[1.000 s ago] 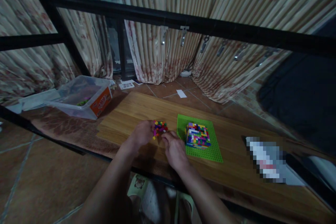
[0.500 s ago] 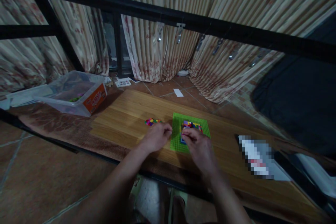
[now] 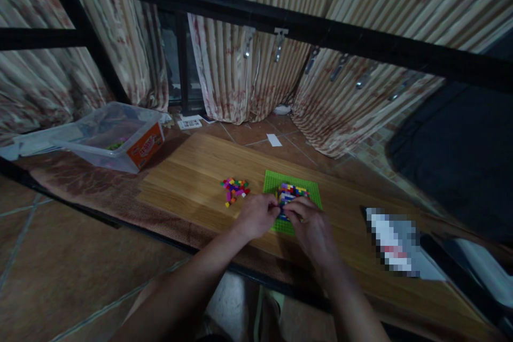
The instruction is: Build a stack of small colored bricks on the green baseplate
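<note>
A green baseplate (image 3: 273, 181) lies on a low wooden board (image 3: 192, 176), with a many-coloured brick block (image 3: 293, 191) built on it. Both my hands meet at the block's near side. My left hand (image 3: 258, 215) has its fingers curled against the block's near left corner. My right hand (image 3: 310, 224) is closed over the block's near edge and hides part of it. A small heap of loose coloured bricks (image 3: 234, 190) sits on the board just left of the baseplate, a little beyond my left hand.
A clear plastic tub with an orange label (image 3: 116, 136) stands at the board's far left on a patterned mat. Curtains and a black rail (image 3: 280, 24) cross behind. Papers (image 3: 276, 140) lie on the tiled floor. A blurred-out flat object (image 3: 395, 243) lies at the right.
Both hands have moved right from the loose brick heap to the block on the baseplate. The heap now lies uncovered on the board. The camera has shifted slightly.
</note>
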### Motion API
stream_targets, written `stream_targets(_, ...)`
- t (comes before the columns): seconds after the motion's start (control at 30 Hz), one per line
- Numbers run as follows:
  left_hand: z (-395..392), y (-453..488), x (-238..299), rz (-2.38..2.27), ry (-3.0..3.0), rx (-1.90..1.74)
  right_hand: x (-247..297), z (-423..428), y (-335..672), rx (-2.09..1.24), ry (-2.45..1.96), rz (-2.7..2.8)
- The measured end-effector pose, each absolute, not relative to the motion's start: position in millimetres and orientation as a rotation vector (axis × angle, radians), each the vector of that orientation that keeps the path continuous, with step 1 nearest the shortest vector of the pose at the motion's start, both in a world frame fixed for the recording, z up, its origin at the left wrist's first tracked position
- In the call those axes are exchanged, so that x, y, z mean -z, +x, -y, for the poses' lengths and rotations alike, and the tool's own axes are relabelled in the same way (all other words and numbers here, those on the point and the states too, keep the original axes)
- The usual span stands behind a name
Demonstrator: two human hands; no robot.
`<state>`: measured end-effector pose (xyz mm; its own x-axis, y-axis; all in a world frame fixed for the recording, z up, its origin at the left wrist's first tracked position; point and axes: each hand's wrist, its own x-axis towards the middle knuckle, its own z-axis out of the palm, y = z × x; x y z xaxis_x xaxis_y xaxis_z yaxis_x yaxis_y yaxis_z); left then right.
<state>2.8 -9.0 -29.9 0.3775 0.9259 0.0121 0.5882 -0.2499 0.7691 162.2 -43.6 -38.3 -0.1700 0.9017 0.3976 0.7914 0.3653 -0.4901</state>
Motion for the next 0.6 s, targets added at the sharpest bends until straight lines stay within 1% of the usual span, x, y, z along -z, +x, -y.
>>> stream_targets(0.4, 6.9, 13.5, 42.3, -1.286, 1.866, -0.711, 41.2, 44.4, 168.4, -0.195, -1.518, 1.893)
stream_targets(0.6, 7.8, 14.9, 42.1, -1.295, 1.877, -0.702, 36.8, 45.8, 170.9, -0.254, -1.517, 1.855)
